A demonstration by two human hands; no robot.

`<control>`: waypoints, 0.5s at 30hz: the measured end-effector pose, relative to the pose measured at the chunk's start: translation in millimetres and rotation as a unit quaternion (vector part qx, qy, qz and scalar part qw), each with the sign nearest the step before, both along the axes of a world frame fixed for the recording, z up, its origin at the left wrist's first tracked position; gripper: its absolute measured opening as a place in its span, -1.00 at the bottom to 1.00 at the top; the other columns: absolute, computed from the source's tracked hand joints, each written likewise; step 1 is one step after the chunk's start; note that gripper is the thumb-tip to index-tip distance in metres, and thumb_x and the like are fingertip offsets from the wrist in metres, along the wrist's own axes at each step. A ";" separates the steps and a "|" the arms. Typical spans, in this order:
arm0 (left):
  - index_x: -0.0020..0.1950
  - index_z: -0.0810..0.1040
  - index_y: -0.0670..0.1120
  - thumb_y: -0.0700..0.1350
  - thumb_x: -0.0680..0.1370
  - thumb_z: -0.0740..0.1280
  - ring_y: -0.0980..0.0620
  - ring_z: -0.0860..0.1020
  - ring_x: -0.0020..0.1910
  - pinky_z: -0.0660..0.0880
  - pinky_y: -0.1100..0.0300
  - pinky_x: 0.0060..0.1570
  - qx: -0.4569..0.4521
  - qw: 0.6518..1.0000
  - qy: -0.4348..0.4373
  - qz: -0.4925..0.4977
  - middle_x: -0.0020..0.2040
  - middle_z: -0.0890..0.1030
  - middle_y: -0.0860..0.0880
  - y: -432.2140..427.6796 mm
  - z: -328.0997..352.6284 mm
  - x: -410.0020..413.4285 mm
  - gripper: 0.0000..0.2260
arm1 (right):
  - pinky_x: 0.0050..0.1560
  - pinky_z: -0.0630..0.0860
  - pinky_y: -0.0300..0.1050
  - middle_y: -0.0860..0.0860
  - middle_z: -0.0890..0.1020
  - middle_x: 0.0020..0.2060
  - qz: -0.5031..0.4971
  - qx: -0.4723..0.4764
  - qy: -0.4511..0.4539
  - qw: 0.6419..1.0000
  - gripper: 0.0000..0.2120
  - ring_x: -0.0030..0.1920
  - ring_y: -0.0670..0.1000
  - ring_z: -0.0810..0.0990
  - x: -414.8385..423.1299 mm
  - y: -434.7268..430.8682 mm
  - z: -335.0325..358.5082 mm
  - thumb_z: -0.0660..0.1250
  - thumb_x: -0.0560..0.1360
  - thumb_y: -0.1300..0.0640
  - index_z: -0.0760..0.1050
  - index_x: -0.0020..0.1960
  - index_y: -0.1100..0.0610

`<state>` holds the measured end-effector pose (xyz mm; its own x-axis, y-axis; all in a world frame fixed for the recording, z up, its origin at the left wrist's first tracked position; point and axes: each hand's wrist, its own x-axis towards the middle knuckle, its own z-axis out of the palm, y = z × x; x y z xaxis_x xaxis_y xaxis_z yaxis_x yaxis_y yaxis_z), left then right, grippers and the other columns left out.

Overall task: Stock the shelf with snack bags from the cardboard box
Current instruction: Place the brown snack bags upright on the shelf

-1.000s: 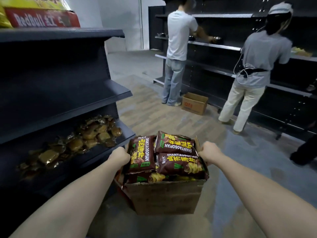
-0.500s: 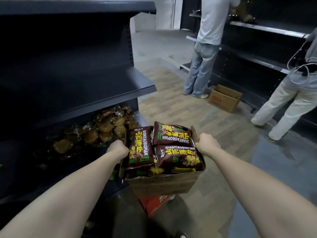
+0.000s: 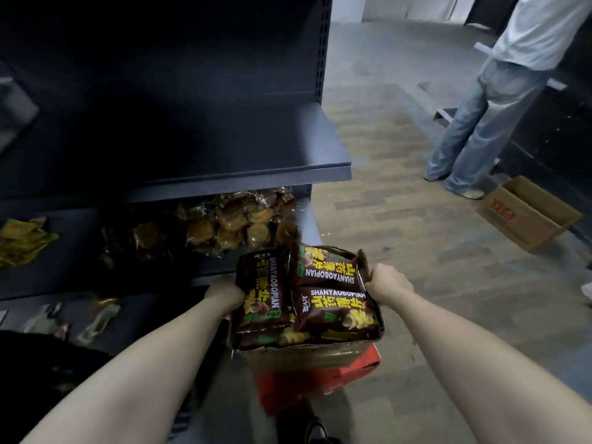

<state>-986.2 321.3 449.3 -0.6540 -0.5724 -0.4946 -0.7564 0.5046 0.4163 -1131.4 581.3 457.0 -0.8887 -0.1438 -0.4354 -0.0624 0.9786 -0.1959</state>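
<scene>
carry | left hand and right hand gripped opposite walls of cardboard box — kept level | snack bags heaped inside, near shelf edge — nothing stocked

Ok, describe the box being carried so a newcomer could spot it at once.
Beside the dark shelf, follow both forearms to the box gripped by the left hand and right hand. Unlike the empty box on the floor, it brims with brown bags.

Glossy plastic snack bags, matt cardboard box
</scene>
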 end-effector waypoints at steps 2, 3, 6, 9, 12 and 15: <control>0.15 0.54 -0.20 -0.10 0.59 0.20 -0.16 0.58 0.09 0.49 0.14 -0.11 0.000 1.000 -0.012 0.016 0.13 0.59 -0.18 4.7 -7.7 -4.1 -0.75 | -0.14 0.46 -0.13 0.06 0.63 -0.14 0.019 0.007 -0.011 1.000 -0.89 -0.11 0.11 0.61 -15.7 -3.6 -8.9 0.22 0.48 0.11 0.44 -0.20 0.10; 0.17 0.54 -0.18 -0.07 0.60 0.18 -0.16 0.57 0.11 0.49 0.14 -0.10 0.002 1.000 -0.015 0.023 0.15 0.59 -0.17 6.7 -13.1 -5.9 -0.73 | -0.14 0.46 -0.12 0.05 0.62 -0.15 0.030 0.009 -0.013 0.999 -0.88 -0.11 0.11 0.60 -22.7 -5.2 -13.6 0.21 0.49 0.11 0.42 -0.22 0.10; 0.18 0.53 -0.19 -0.04 0.60 0.17 -0.19 0.58 0.08 0.56 0.10 -0.05 0.032 0.997 -0.028 0.072 0.13 0.59 -0.20 12.6 -30.4 -8.4 -0.70 | -0.14 0.43 -0.12 0.04 0.54 -0.17 0.056 0.017 -0.013 0.998 -0.87 -0.14 0.11 0.53 -38.8 -8.9 -28.1 0.20 0.51 0.08 0.43 -0.15 0.11; 0.14 0.54 -0.22 -0.06 0.60 0.17 -0.20 0.58 0.07 0.57 0.06 -0.04 0.041 0.993 -0.030 0.103 0.10 0.60 -0.22 18.7 -47.2 -11.1 -0.71 | -0.15 0.44 -0.11 0.07 0.61 -0.07 0.060 0.023 -0.013 0.998 -0.87 -0.14 0.13 0.53 -51.0 -10.9 -50.6 0.20 0.51 0.09 0.47 -0.09 0.13; 0.14 0.55 -0.21 -0.09 0.59 0.18 -0.19 0.57 0.09 0.53 0.11 -0.06 0.043 0.991 -0.047 0.121 0.11 0.60 -0.21 18.9 -60.4 -20.0 -0.73 | -0.13 0.42 -0.13 0.11 0.63 0.02 0.053 0.033 -0.019 0.998 -0.87 -0.05 0.17 0.58 -58.3 -10.8 -70.0 0.21 0.52 0.12 0.51 -0.05 0.13; 0.17 0.53 -0.22 -0.13 0.58 0.19 -0.17 0.56 0.11 0.48 0.13 -0.09 0.038 0.990 -0.068 0.118 0.14 0.58 -0.20 14.4 -67.9 -36.6 -0.74 | -0.11 0.40 -0.13 0.15 0.63 0.06 0.036 0.033 -0.012 0.999 -0.83 0.07 0.20 0.60 -68.6 -10.0 -81.8 0.22 0.51 0.13 0.55 0.00 0.15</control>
<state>-1022.8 335.7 381.4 -0.4306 -0.6594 -0.6163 -0.9012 0.2773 0.3330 -1200.0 571.3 375.3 -0.8666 -0.1772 -0.4666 -0.1288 0.9826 -0.1339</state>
